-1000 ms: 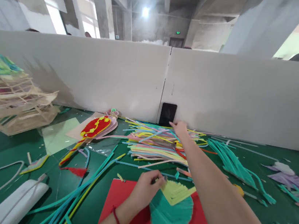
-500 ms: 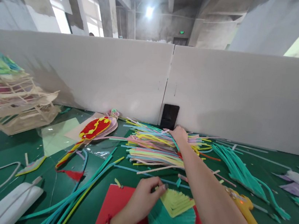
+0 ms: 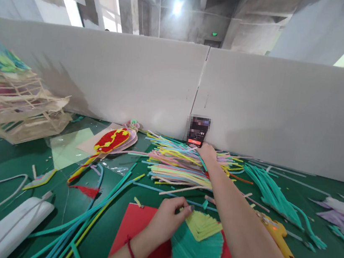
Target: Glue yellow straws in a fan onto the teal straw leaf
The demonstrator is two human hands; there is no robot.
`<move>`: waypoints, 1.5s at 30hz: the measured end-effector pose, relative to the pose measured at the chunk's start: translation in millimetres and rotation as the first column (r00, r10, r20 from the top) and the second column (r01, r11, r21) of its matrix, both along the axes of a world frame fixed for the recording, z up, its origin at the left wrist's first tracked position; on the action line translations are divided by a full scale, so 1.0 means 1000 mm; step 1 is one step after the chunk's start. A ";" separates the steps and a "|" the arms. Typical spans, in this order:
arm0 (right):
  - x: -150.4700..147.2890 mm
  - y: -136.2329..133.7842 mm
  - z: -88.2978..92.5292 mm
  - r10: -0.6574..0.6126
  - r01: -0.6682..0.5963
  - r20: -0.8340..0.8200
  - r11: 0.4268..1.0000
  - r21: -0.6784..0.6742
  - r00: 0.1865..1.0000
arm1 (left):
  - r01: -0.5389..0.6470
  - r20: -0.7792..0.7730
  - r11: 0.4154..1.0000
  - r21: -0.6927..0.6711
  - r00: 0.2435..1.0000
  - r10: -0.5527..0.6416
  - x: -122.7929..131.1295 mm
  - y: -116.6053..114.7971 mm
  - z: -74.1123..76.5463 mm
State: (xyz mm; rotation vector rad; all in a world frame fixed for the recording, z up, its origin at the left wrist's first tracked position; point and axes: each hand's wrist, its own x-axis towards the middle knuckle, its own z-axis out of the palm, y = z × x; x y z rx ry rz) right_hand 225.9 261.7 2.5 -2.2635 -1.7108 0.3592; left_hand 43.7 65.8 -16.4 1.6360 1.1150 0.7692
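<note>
My right hand [image 3: 207,152] is stretched far forward to the phone [image 3: 197,131] that leans on the white partition; a fingertip touches the bottom of its lit screen. Below that hand lies a pile of coloured foam strips [image 3: 179,166]. My left hand [image 3: 169,218] rests on the red sheet [image 3: 133,234], its fingers pinched on the edge of the yellow fan piece [image 3: 204,225], which lies on top of a teal fringed piece [image 3: 196,255].
A yellow glue gun [image 3: 283,245] lies right of my forearm. Teal strips [image 3: 271,193] sit further right. A red and yellow foam shape [image 3: 110,142], a bamboo frame [image 3: 19,109] and a white device [image 3: 9,228] are on the left of the green table [image 3: 3,161]. White partition [image 3: 272,112] walls the back.
The phone's screen was dark and is now lit. My right hand moved slightly down onto the phone's lower edge. The view shifted a little; the left hand stayed put.
</note>
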 end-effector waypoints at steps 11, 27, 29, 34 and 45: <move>0.019 -0.071 0.034 0.108 -0.055 -0.107 0.911 0.408 0.988 | 0.019 0.035 0.999 0.038 0.999 -0.020 -0.001 0.003 0.005; 0.018 -0.288 -0.036 0.068 0.073 -0.328 0.915 0.398 0.942 | -0.164 0.165 0.986 0.025 0.974 0.157 -0.006 0.013 0.007; 0.014 -0.286 -0.033 0.143 -0.030 -0.308 0.938 0.345 0.941 | -0.163 0.163 0.986 0.020 0.974 0.158 -0.006 0.012 0.009; 0.011 -0.288 -0.030 0.443 -0.415 -0.043 0.866 0.279 0.895 | -0.141 0.152 0.990 0.020 0.979 0.136 -0.005 0.010 0.013; 0.002 -0.290 -0.024 0.430 -0.448 0.146 0.884 0.133 0.891 | -0.182 0.131 0.983 -0.022 0.974 0.183 -0.004 0.009 0.020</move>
